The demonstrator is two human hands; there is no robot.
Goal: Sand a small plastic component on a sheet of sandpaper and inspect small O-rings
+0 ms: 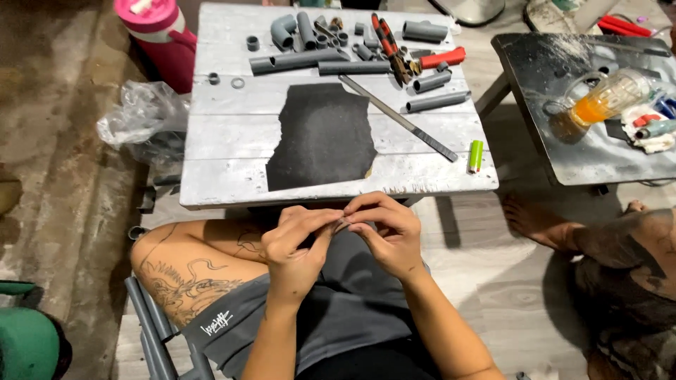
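My left hand (296, 243) and my right hand (389, 232) meet over my lap, just below the front edge of a low white wooden table (225, 134). Together their fingertips pinch a small grey piece (342, 224), mostly hidden by the fingers, so its shape is unclear. A torn sheet of black sandpaper (322, 137) lies on the table right in front of my hands.
Several grey pipe pieces and elbows (303, 60) lie at the table's far side with a red-handled tool (442, 58), a long metal file (398, 117) and a green lighter (476, 155). A pink bottle (160, 35) stands left. A dark side table (563, 91) holds a glass mug (607, 98). Another person's foot (535, 222) rests right.
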